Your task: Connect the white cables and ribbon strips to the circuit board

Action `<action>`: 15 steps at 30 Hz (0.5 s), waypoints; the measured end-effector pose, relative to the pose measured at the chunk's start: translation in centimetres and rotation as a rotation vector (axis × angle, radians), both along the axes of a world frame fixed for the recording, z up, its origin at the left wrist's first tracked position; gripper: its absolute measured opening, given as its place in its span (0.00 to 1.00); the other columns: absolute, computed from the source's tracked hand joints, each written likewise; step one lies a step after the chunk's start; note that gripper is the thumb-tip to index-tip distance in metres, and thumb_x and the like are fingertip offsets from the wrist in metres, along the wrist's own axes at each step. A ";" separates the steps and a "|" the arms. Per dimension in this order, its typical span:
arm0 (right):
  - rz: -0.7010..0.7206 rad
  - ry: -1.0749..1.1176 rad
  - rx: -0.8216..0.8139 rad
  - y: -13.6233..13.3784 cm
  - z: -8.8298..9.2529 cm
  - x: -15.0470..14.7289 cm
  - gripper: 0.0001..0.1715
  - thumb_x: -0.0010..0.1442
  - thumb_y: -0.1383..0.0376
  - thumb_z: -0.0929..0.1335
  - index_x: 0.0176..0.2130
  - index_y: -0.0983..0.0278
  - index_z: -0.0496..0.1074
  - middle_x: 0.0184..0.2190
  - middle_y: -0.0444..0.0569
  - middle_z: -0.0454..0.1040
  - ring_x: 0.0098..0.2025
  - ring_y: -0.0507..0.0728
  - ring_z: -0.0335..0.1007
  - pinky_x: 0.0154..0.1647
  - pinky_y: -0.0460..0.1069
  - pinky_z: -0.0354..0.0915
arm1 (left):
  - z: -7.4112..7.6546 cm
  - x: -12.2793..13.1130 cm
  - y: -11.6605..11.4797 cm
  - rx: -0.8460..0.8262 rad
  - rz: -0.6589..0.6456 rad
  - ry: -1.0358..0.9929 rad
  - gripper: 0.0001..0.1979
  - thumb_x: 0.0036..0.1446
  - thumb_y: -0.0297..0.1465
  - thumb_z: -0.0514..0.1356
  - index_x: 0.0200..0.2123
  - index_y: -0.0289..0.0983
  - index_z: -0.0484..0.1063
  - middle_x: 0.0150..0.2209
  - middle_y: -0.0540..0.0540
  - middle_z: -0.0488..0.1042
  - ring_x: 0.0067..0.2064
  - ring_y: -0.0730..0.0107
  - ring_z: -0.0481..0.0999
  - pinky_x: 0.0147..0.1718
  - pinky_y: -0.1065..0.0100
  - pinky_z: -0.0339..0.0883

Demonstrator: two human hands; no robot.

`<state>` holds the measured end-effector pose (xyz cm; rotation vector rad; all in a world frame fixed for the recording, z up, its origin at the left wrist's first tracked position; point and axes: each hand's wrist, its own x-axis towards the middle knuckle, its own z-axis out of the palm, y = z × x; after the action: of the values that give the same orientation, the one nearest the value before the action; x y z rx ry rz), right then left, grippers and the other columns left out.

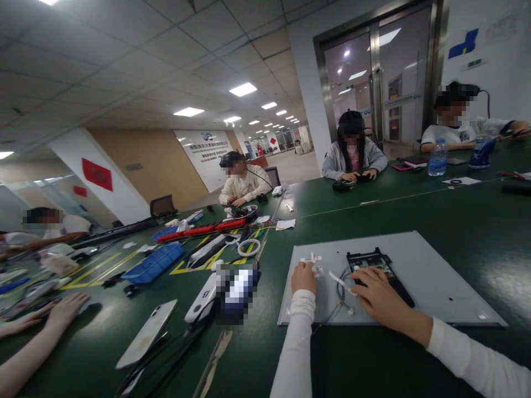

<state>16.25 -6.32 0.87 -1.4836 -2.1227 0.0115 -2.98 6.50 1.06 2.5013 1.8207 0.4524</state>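
A large flat grey panel (415, 260) lies on the green table in front of me. On it sits a black frame with a circuit board (392, 266). My left hand (304, 278) is closed at the panel's left side, on a small white tag-like piece (316, 265). Over the left edge of the board lies my right hand (379, 294), its fingers stretched out and thumb apart. A white strip (338, 281) reaches to its thumb. Grey cables (341, 293) loop between my hands, with a small connector (352, 311) near the panel's front edge.
Left of the panel are a blurred-out device (238, 293), a white power bank-like unit (203, 298) with black cables, and a white phone (147, 334). Farther off are a blue tray (154, 264) and a water bottle (437, 158). A co-worker's hand (68, 309) rests at left; several people sit around.
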 end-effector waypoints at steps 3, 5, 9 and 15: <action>0.001 0.045 0.008 0.0 0.1 -0.1 0.15 0.54 0.70 0.60 0.38 0.58 0.70 0.46 0.45 0.65 0.51 0.57 0.52 0.54 0.57 0.42 | -0.2 -0.1 0.3 0.006 -0.002 -0.084 0.15 0.50 0.20 0.51 0.38 0.38 0.71 0.39 0.43 0.69 0.41 0.68 0.68 0.40 0.69 0.60; 0.006 0.102 0.001 0.3 0.4 -0.4 0.15 0.54 0.70 0.60 0.39 0.58 0.70 0.44 0.45 0.66 0.49 0.56 0.55 0.53 0.56 0.45 | -0.4 0.0 0.6 0.020 -0.015 -0.178 0.14 0.49 0.20 0.52 0.37 0.38 0.71 0.39 0.44 0.69 0.40 0.70 0.68 0.40 0.70 0.61; 0.020 0.321 -0.046 1.9 1.0 -1.8 0.15 0.53 0.70 0.60 0.40 0.60 0.69 0.40 0.45 0.68 0.44 0.53 0.60 0.48 0.50 0.53 | -1.0 0.4 1.2 -0.017 -0.035 -0.535 0.12 0.46 0.19 0.54 0.33 0.36 0.72 0.35 0.46 0.72 0.35 0.73 0.70 0.37 0.72 0.64; -0.088 0.749 -0.210 6.6 0.7 -4.7 0.08 0.49 0.66 0.64 0.34 0.65 0.66 0.32 0.45 0.70 0.32 0.50 0.66 0.35 0.44 0.60 | -0.9 1.0 1.0 -0.215 -0.045 -0.938 0.06 0.43 0.23 0.57 0.27 0.34 0.72 0.24 0.49 0.73 0.28 0.74 0.72 0.29 0.72 0.67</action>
<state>11.55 0.29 1.53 -1.3877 -1.4743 0.6677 -1.99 7.54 0.19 1.6935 1.3185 1.1080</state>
